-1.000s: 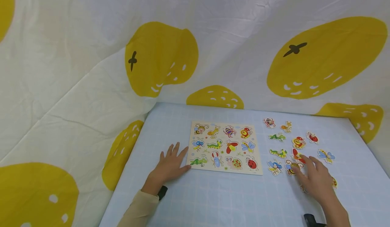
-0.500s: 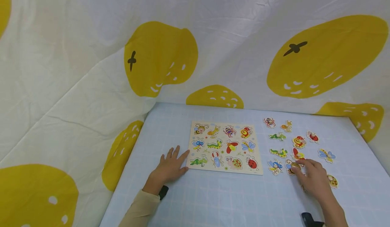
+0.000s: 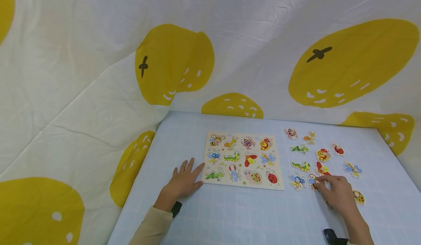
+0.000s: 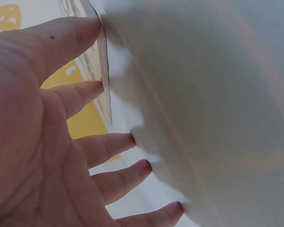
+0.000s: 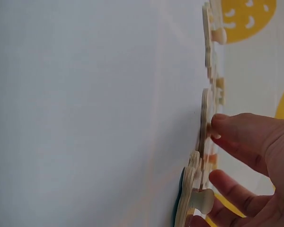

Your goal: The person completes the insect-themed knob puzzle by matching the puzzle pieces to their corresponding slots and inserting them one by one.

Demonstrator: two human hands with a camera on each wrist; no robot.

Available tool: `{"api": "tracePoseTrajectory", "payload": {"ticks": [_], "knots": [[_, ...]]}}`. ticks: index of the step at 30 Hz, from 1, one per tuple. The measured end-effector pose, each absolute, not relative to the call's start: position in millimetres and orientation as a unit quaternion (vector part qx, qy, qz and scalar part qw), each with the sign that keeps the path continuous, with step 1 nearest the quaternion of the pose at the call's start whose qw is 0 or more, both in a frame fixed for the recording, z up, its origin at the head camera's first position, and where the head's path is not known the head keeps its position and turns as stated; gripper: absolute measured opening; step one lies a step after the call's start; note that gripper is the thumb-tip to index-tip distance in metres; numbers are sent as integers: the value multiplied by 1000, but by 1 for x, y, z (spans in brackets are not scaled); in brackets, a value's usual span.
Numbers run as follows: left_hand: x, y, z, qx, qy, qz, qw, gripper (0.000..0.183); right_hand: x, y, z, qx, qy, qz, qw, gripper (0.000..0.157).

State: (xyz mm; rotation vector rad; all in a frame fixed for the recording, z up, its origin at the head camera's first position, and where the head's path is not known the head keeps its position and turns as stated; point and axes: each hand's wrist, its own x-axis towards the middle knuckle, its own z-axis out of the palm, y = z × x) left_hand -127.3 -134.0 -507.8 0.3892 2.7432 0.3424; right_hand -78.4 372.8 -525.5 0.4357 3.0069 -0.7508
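Observation:
In the head view, my right hand is over the loose pieces, thumb and forefinger pinching a bee puzzle piece, partly covered by the fingers. The right wrist view has the thumb at the small knob of this piece, which stays against the tabletop. My left hand lies with fingers spread beside the puzzle board. Its thumb and forefinger touch the board's edge in the left wrist view; the other fingertips rest on the cloth. Insect pictures in rows cover the board.
Around my right hand lie several knobbed insect pieces, among them a blue fly, a red firefly, a dragonfly, a caterpillar and a spotted piece. A lemon-print sheet hangs behind the table.
My right hand's fingers have drawn back slightly from the firefly piece and closed on the bee piece. The left hand has slid slightly to the left along the board's edge.

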Motion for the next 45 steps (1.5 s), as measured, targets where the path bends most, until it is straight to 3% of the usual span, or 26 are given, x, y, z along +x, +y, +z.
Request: {"api": "tracePoseTrajectory", "payload": {"ticks": [28,45], "knots": [[-127,-132,-506,133,968,121,177,67,-84,371,-525,158,955,-251,8,26],[-126,-133,-508,139,969,120,165,66,-90,355,-512,94,958,-271,-19,24]]}}
